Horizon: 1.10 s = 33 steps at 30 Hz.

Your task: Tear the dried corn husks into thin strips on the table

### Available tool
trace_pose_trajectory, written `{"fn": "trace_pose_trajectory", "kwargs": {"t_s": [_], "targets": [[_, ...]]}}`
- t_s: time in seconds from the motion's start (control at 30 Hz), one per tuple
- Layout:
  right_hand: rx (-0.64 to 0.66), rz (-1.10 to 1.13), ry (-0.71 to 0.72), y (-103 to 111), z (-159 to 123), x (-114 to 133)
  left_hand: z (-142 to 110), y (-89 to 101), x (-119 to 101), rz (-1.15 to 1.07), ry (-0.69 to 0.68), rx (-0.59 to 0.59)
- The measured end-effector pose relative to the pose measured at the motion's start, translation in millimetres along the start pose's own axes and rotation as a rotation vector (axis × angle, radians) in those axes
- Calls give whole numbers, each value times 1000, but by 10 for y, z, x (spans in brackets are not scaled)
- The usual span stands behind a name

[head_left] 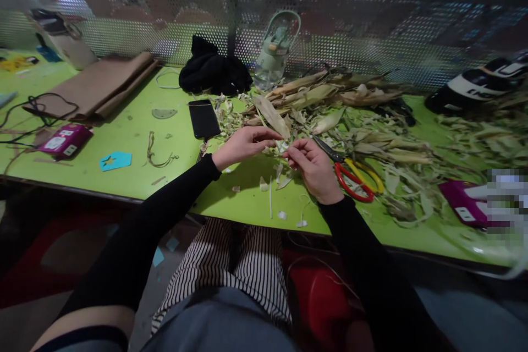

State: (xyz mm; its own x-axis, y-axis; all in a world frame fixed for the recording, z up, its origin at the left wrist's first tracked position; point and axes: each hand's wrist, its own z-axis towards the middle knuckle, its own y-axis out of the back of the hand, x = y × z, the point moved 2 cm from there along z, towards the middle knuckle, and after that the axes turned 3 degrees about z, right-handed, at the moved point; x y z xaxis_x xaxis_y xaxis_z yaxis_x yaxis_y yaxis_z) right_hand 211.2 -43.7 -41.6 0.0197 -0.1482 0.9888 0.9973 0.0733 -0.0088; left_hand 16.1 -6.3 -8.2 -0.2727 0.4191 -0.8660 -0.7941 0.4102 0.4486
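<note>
My left hand (243,144) and my right hand (312,168) meet over the green table (132,137), both in black sleeves. Their fingertips pinch a small pale strip of corn husk (282,146) between them. A long dry husk leaf (270,114) lies just behind the fingers. Small husk scraps (280,181) lie on the table under my hands. Scissors with red and yellow handles (355,176) rest right beside my right hand, touching nothing I hold.
A heap of corn husks (371,121) covers the table's right half. A black phone (203,119), black cloth (212,72), pale green bottle (275,49), brown paper (94,85), magenta boxes (65,140) and a blue cut-out (115,160) lie around. A perforated metal screen (371,22) backs the table.
</note>
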Motion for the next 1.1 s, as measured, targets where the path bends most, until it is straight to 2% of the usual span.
{"fn": "trace_pose_trajectory", "kwargs": {"t_s": [0.17, 0.37, 0.53, 0.63, 0.87, 1.1], "targets": [[78, -152, 14, -35, -41, 30, -19, -60, -21, -240, 86, 54], [-6, -364, 238, -31, -24, 58, -32, -152, 40, -333, 199, 140], [71, -280, 165, -76, -35, 65, -7, -230, 63, -431, 196, 147], [39, -284, 144, -83, -47, 58, -2, -221, 34, -434, 184, 120], [-16, -318, 203, -86, -80, 87, -31, -173, -36, -427, 177, 117], [49, -267, 179, -121, -95, 93, -38, -190, -39, -445, 176, 131]]}}
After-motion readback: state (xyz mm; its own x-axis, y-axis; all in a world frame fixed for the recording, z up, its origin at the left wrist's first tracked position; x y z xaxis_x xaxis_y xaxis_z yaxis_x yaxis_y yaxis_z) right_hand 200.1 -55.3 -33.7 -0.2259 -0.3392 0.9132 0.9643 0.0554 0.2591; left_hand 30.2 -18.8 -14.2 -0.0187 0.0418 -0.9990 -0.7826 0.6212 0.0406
